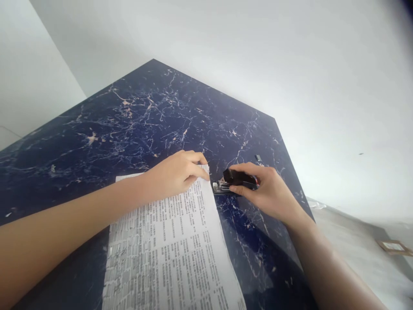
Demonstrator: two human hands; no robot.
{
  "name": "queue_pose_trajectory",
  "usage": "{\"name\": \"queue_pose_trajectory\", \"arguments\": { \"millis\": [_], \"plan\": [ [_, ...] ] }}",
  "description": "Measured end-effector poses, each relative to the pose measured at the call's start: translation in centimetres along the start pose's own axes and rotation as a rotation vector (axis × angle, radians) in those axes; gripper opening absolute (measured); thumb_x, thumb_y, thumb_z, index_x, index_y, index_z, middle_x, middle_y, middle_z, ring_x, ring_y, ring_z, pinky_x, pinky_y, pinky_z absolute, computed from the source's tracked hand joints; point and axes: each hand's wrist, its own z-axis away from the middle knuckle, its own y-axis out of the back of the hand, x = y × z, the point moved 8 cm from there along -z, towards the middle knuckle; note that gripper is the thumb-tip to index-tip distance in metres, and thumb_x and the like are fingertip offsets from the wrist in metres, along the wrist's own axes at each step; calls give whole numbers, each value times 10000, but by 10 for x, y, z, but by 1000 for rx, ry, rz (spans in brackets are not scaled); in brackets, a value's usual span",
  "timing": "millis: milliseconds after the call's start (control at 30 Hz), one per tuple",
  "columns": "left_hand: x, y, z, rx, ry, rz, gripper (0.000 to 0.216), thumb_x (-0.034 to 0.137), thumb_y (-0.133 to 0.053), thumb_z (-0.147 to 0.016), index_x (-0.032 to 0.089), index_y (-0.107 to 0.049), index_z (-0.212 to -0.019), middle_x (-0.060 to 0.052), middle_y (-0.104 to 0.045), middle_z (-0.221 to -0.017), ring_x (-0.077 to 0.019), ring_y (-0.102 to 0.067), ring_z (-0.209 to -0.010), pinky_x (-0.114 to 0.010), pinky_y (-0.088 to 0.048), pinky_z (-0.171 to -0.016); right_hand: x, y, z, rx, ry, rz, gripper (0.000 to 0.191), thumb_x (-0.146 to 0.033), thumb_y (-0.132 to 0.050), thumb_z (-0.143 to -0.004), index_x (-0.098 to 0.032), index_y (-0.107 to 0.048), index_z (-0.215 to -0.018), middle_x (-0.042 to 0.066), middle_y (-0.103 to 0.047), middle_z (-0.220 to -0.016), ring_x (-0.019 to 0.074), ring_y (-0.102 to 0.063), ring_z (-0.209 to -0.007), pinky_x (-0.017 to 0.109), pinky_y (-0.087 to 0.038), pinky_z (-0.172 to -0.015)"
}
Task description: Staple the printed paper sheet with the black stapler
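Note:
Printed sheets of paper (180, 249) lie on the dark blue marbled table, their top right corner near a black stapler (240, 177). My left hand (182, 172) rests across the top of the sheets, thumb and fingers closed on that corner. My right hand (264, 185) is wrapped around the stapler, thumb low at its side and fingers over the top. The stapler's jaw faces left and looks parted, just beside the paper's edge. Whether paper sits inside the jaw is hard to make out.
The blue marbled table (135, 116) reaches back to a pale wall. A small strip that looks like staples (257, 158) lies beyond my right hand. Past the table's right edge, a brown-framed object (393, 246) lies on the floor.

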Motion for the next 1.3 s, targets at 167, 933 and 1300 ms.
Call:
{"name": "queue_pose_trajectory", "arguments": {
  "millis": [167,933,1300],
  "plan": [
    [5,-5,0,-21,-32,-13,469,7,-455,-916,288,-819,-1010,-69,-690,-1237,-211,-664,-999,-421,-498,-917,-11,-11,4,-108,32,-43,280,-211,-709,-881,-290,-759,-1145,32,-768,-1108,235,-708,-973,402,-562,-859],
    [-3,-3,-2,96,212,322,107,203,-558,-1001,247,-548,-1099,-46,-786,-1010,-215,-765,-971,-328,-592,-779,-52,0,24,392,244,189,424,-306,-301,-1079,-185,-573,-1380,151,-535,-1491,338,-490,-1403,535,-427,-1138],
    [0,11,1,200,221,-356,232,34,-448,-956,160,-618,-1053,-109,-660,-1053,-264,-597,-1000,-430,-504,-891,-54,-71,9,127,210,666,518,-282,-379,-1061,-109,-473,-1540,158,-384,-1650,384,-367,-1508,602,-292,-1214]
  ]
}}
